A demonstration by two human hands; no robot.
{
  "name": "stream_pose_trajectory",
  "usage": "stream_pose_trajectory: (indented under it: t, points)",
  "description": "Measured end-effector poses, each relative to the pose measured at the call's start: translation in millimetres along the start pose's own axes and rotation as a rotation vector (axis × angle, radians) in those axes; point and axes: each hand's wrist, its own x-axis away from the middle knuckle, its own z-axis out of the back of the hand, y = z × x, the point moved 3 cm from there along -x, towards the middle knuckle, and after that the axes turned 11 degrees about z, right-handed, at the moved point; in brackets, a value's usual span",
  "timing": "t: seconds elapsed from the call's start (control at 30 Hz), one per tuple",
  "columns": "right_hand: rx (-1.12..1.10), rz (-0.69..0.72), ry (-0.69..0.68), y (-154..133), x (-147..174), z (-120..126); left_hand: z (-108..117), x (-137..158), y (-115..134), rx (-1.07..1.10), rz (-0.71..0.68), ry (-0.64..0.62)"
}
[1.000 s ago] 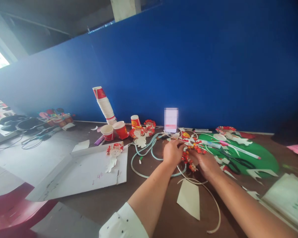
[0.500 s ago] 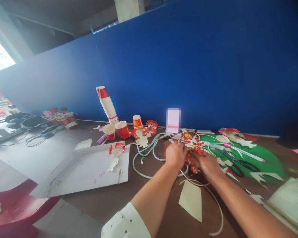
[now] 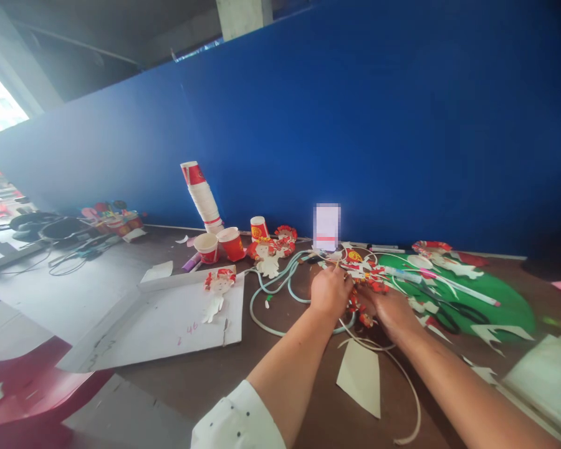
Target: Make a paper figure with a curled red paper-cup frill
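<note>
Low over the table, my left hand [image 3: 330,292] is closed, its fingers curled at the near side of a red-and-white paper cutout [image 3: 364,319] with frilled edges. My right hand [image 3: 393,312] grips the same cutout from the right, and its fingertips are partly hidden beneath it. More red, white and yellow paper pieces [image 3: 355,257] lie just beyond my fingers. A pale cable [image 3: 264,327] loops on the left of my hands. Near my wrists lies a cream paper scrap [image 3: 359,377].
A leaning stack of paper cups [image 3: 204,202] and loose red cups [image 3: 231,244] stand by the blue partition [image 3: 378,125]. On the left, a white board [image 3: 168,324] carries a paper doll [image 3: 219,290]. Scissors [image 3: 449,315], a pink-tipped pen [image 3: 472,294] and scraps cover a green sheet [image 3: 509,305].
</note>
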Motion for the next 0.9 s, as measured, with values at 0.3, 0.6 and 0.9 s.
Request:
stream_pose_trajectory:
  t: [0.3, 0.6, 0.9]
  points:
    - [-0.040, -0.011, -0.004, 3, 0, 0, 3, -3, 0, 0.010, 0.005, -0.060]
    - [0.025, -0.097, 0.031, -8, 3, 3, 1, -6, -6, 0.228, 0.110, -0.115]
    - [0.012, -0.094, 0.020, -1, 2, 2, 2, -8, -9, 0.322, 0.173, -0.179]
